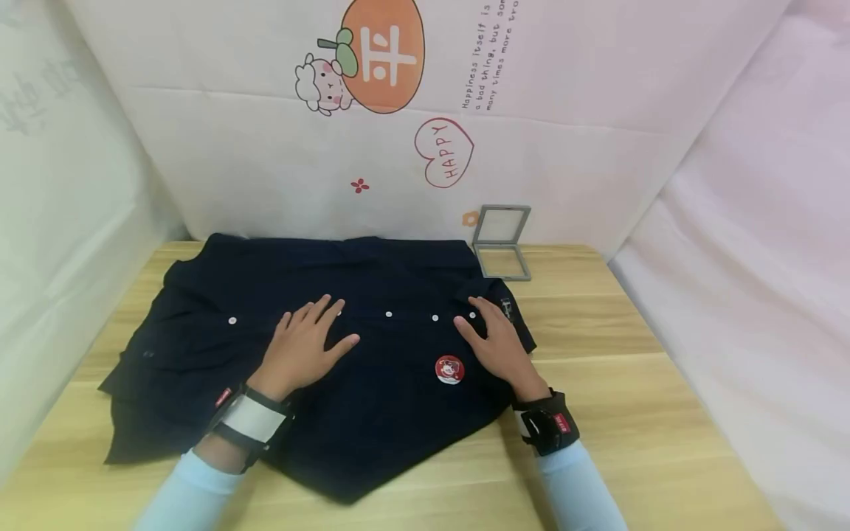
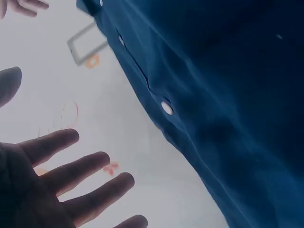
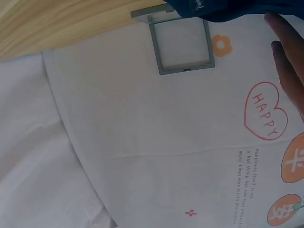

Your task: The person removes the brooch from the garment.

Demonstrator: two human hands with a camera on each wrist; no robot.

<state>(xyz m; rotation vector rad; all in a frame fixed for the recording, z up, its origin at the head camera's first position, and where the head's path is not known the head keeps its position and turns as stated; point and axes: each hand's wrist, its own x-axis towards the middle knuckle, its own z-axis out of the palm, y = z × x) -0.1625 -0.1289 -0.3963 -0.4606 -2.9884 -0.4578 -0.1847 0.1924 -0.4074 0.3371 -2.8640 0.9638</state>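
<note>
A dark navy shirt (image 1: 378, 413) with a row of white buttons lies spread over the wooden table. My left hand (image 1: 299, 350) is over its button row left of centre, fingers extended and thumb out to the side. The left wrist view shows that hand's (image 2: 71, 185) fingers straight and apart, with a gap to the cloth. Near the shirt's right end is my right hand (image 1: 499, 350), its fingers extended and holding nothing. Whether it touches the cloth cannot be made out. Beside it, a round red badge (image 1: 449, 369) sits on the shirt. Only part of the right hand (image 3: 290, 57) enters the right wrist view.
A grey hinged square frame (image 1: 501, 243) stands opened at the table's back right, against the shirt's edge. Behind the table (image 1: 617, 413) rises a white printed cloth (image 1: 564, 162). White cloth also hangs along both sides.
</note>
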